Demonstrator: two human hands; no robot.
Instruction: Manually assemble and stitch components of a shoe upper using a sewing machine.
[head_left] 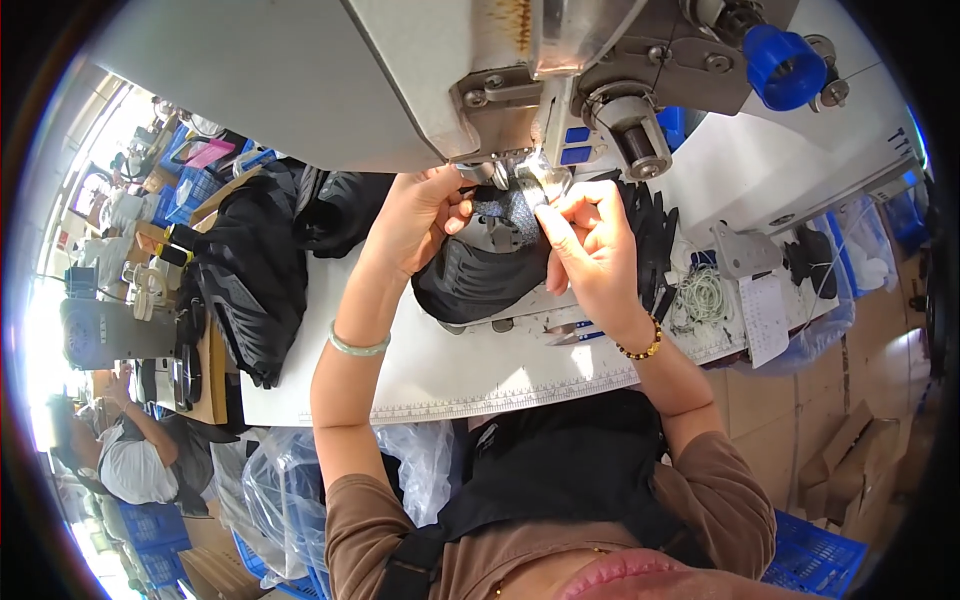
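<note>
Right hand (598, 245) in a pinch on black shoe upper (475, 282), left hand's (425, 218) grip unclear

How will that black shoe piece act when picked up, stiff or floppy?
The black shoe piece would probably hold some shape, since it shows a rounded curve. It may be light, looking thin and open in the middle. Its ridged surface probably resists slipping.

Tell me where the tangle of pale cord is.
In the head view, the tangle of pale cord lies on the white tabletop, right of the right hand, just left of the paper sheet.
</note>
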